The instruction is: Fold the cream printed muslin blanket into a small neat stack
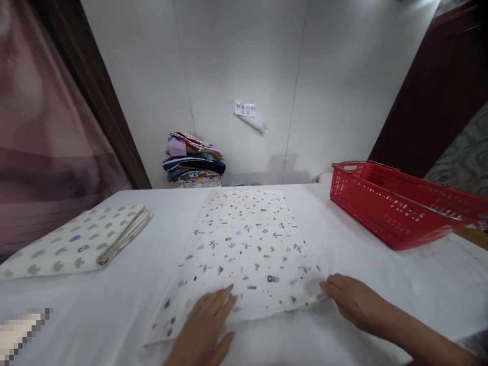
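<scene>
A thin white cloth [247, 254] printed with small palm trees, leaves and dots lies spread lengthwise over the white-covered table. My left hand [206, 325] rests on its near edge, left of the middle, with fingers stretched out and thumb apart. At the near right corner, my right hand [353, 300] has its fingertips closed on the cloth's edge, which is slightly rumpled there. The near left corner lies loose on the table.
On the left lies a folded cream cloth [76, 241] with grey mushroom-like prints. A red plastic basket [381, 213] with metal handles stands on the right. Folded clothes [194, 160] are stacked beyond the far edge, against a white wall [244, 51] bearing a paper note [244, 109].
</scene>
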`<state>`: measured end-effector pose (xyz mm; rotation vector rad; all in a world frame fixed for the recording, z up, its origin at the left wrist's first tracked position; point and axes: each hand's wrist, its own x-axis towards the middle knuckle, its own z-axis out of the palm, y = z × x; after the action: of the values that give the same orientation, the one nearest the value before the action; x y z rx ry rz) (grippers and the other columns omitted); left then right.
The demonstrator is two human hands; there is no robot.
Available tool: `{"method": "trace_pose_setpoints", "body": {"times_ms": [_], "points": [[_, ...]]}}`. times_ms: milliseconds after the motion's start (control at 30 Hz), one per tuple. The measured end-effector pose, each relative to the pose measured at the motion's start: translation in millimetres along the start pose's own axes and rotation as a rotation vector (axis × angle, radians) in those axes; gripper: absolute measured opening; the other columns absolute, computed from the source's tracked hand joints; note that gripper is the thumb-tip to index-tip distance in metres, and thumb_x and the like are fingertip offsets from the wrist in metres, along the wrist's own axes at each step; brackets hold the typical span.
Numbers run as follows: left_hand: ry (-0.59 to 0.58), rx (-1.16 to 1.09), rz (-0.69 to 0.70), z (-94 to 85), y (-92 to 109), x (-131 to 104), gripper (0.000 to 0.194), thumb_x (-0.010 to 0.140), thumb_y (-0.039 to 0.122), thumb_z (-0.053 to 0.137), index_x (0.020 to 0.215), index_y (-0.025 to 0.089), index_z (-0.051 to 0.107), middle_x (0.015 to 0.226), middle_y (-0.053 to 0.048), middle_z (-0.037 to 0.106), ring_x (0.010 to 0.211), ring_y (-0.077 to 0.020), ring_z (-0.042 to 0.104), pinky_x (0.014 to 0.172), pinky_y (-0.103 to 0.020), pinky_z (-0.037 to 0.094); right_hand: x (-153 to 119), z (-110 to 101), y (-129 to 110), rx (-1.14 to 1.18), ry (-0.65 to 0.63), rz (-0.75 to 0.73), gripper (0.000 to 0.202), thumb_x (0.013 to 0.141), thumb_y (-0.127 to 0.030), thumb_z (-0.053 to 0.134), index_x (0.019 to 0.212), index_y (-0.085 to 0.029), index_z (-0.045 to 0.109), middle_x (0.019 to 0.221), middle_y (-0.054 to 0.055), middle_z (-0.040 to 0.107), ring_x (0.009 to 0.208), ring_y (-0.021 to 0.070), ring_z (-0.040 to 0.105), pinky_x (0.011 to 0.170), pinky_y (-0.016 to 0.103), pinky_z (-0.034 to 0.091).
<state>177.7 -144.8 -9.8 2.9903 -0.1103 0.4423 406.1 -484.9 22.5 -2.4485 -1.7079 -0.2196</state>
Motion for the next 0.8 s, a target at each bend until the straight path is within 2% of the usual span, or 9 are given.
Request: {"method": "trace_pose_setpoints", "body": {"times_ms": [133,233,300,367,467,533,633,700,800], "points": [[-0.114,-0.243,0.044,0.6,79.0,80.2,0.068,0.082,0.040,0.057,0.142,0.027,0.028,0.144,-0.007,0.041,0.128,-0.0270,0.041,0.106,-0.050,0.035,21.2,-29.3,5.9,-0.041,0.093,-0.126,0.034,0.079,-0.005,0.036,0.107,-0.015,0.053,0.081,0.006,0.058,0.072,0.0160,0.049,0.064,0.030,0.040],[-0.053,-0.348,0.050,8.2,123.3,130.9,0.070,0.077,0.036,0.063,0.137,0.019,0.032,0.137,-0.012,0.046,0.123,-0.0282,0.043,0.102,-0.049,0.038,34.6,-44.1,6.7,-0.021,0.044,-0.098,0.030,0.073,-0.003,0.038,0.098,-0.015,0.052,0.081,0.006,0.057,0.072,0.0153,0.049,0.065,0.029,0.040],[0.000,-0.361,0.031,14.1,141.8,155.1,0.057,0.077,0.029,0.061,0.129,0.017,0.040,0.125,-0.011,0.052,0.111,-0.0272,0.049,0.094,-0.048,0.043,41.1,-50.1,5.1,-0.001,0.016,-0.074,0.028,0.071,-0.004,0.039,0.094,-0.016,0.051,0.082,0.006,0.057,0.072,0.0157,0.050,0.065,0.029,0.041],[0.037,-0.343,-0.008,19.8,151.3,171.0,0.040,0.078,0.022,0.056,0.117,0.016,0.047,0.112,-0.009,0.056,0.100,-0.0255,0.053,0.085,-0.045,0.046,45.0,-53.7,2.2,0.027,0.000,-0.045,0.027,0.071,-0.005,0.040,0.092,-0.017,0.050,0.083,0.005,0.058,0.074,0.0162,0.051,0.065,0.029,0.041],[0.025,-0.294,-0.040,26.6,152.8,181.6,0.022,0.081,0.014,0.047,0.101,0.015,0.054,0.097,-0.007,0.058,0.089,-0.0233,0.055,0.078,-0.042,0.047,45.2,-56.7,-2.1,0.091,-0.019,0.015,0.022,0.074,-0.007,0.041,0.090,-0.018,0.050,0.083,0.005,0.058,0.075,0.0165,0.052,0.066,0.030,0.042],[0.002,-0.279,-0.032,28.8,149.3,182.0,0.020,0.081,0.010,0.043,0.096,0.015,0.055,0.091,-0.007,0.059,0.085,-0.0217,0.056,0.076,-0.039,0.046,42.9,-57.0,-0.8,0.191,-0.023,0.046,0.020,0.077,-0.010,0.044,0.093,-0.018,0.052,0.086,0.005,0.059,0.075,0.0162,0.052,0.067,0.030,0.042],[0.013,-0.325,-0.013,25.9,143.5,177.5,0.020,0.081,0.009,0.042,0.093,0.017,0.056,0.090,-0.005,0.060,0.082,-0.0188,0.056,0.072,-0.034,0.045,41.0,-49.9,14.7,0.534,-0.009,0.091,0.028,0.083,-0.022,0.053,0.111,-0.022,0.053,0.095,0.004,0.061,0.079,0.0148,0.054,0.071,0.029,0.045],[0.033,-0.364,-0.007,20.1,141.5,173.9,0.020,0.079,0.009,0.043,0.092,0.019,0.055,0.089,-0.003,0.060,0.080,-0.0172,0.056,0.070,-0.031,0.044,44.6,-36.8,34.0,0.815,0.055,0.225,0.037,0.084,-0.033,0.057,0.119,-0.023,0.051,0.101,0.005,0.061,0.084,0.0155,0.056,0.074,0.030,0.047],[0.057,-0.392,-0.005,10.2,141.7,170.1,0.024,0.074,0.007,0.044,0.091,0.020,0.056,0.087,-0.002,0.060,0.079,-0.0164,0.055,0.068,-0.029,0.042,60.2,-6.4,66.2,1.157,0.120,0.627,0.044,0.082,-0.044,0.061,0.116,-0.019,0.052,0.106,0.009,0.060,0.091,0.0192,0.058,0.074,0.032,0.049]]}}
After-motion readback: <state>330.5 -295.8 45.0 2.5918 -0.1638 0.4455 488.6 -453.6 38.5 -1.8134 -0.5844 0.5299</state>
